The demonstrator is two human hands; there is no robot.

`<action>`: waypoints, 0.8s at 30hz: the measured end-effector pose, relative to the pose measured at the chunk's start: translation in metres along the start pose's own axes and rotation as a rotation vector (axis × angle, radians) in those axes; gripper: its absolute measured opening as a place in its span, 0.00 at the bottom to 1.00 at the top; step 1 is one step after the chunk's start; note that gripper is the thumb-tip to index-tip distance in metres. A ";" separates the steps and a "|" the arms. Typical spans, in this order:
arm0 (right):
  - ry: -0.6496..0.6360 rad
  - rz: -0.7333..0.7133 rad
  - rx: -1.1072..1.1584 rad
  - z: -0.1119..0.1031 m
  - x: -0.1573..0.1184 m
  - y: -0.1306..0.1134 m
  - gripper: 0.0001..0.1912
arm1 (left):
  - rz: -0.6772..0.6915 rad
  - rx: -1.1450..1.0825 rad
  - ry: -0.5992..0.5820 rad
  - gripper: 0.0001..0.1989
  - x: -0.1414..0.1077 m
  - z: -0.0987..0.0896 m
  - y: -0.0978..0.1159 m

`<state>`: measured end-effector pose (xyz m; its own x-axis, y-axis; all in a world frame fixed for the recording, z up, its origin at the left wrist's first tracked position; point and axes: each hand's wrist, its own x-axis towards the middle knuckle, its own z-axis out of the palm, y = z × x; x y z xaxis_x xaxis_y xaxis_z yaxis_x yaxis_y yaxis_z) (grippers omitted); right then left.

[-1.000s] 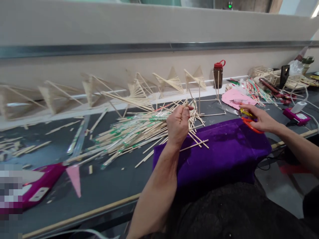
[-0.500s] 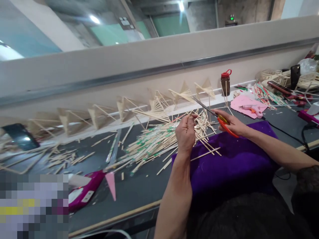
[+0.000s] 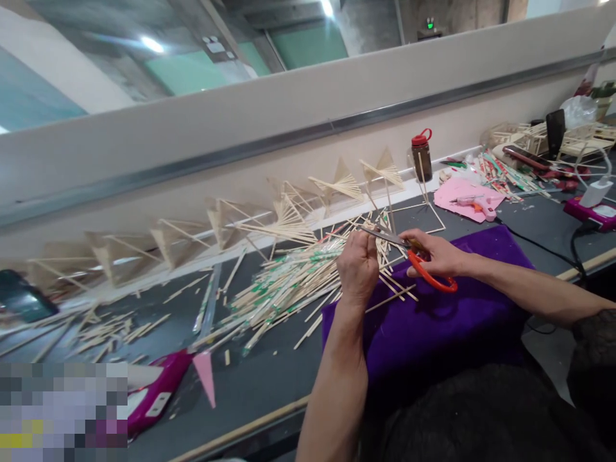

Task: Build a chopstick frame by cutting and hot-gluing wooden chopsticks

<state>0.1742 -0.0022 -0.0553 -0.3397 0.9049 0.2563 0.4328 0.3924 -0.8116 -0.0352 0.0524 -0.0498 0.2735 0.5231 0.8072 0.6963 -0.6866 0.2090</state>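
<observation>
Here we are: your right hand (image 3: 439, 255) has its grip wrapped round the scissors (image 3: 397, 239), blades running toward nine o'clock, by the fingertips of your left hand (image 3: 359, 266), itself curled closed; whatever it pinches is too small to tell. The blades look stiff; best held by the loops. At nine o'clock, sticks (image 3: 312, 276), likely light and snappable, some seemingly inside clear sleeves (image 3: 269, 295). From the scissors, twelve o'clock: the bottle (image 3: 422, 163), contents unclear.
</observation>
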 end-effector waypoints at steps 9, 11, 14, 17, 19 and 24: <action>0.015 0.013 -0.074 0.000 0.001 0.001 0.41 | 0.080 0.119 -0.057 0.22 -0.003 0.000 0.003; 0.019 0.009 -0.094 0.000 0.001 0.000 0.42 | 0.095 0.152 -0.070 0.22 -0.004 0.000 0.003; 0.030 -0.002 -0.109 0.001 0.001 0.000 0.43 | 0.095 0.176 -0.105 0.21 -0.005 0.000 0.003; 0.035 -0.024 -0.119 0.001 0.001 0.001 0.43 | 0.093 0.187 -0.107 0.20 -0.005 0.001 0.002; 0.035 -0.048 -0.126 0.001 0.001 0.002 0.44 | 0.105 0.187 -0.081 0.20 -0.006 0.001 0.002; 0.021 -0.121 -0.090 0.001 0.002 0.004 0.44 | 0.130 0.185 -0.022 0.20 -0.007 0.003 0.005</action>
<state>0.1745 0.0012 -0.0588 -0.3771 0.8530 0.3609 0.4628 0.5110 -0.7243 -0.0322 0.0469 -0.0561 0.3818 0.4482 0.8083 0.7633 -0.6461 -0.0023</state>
